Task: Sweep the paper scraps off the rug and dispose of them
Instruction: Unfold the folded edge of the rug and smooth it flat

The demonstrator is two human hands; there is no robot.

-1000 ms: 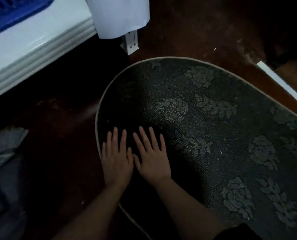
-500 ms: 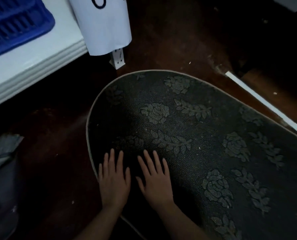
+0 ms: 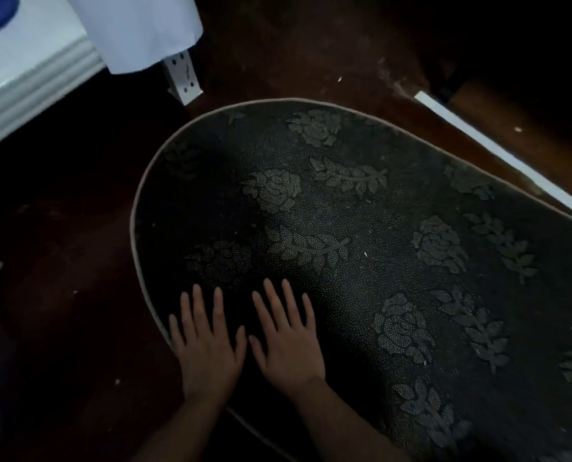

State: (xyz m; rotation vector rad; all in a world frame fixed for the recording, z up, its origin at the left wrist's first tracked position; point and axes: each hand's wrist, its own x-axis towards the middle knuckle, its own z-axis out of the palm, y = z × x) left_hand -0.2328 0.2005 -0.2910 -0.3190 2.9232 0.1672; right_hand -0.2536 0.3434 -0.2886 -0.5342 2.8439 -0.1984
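On the near rounded end of the rug [image 3: 361, 261], the left hand [image 3: 208, 348] and right hand [image 3: 288, 341] lay flat side by side, fingers straight and spread, grasping nothing, most likely placed to brush the pile clean. Its long axis ran from that end away to the right. Only tiny pale paper scraps [image 3: 365, 254] showed on it, with a few more on the dark floor [image 3: 78, 328] around it

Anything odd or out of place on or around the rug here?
Little stands out. Both hands, left hand and right hand, lie flat and empty on the rug. A few pale specks dot the rug, more on the dark floor beyond; too small to identify.
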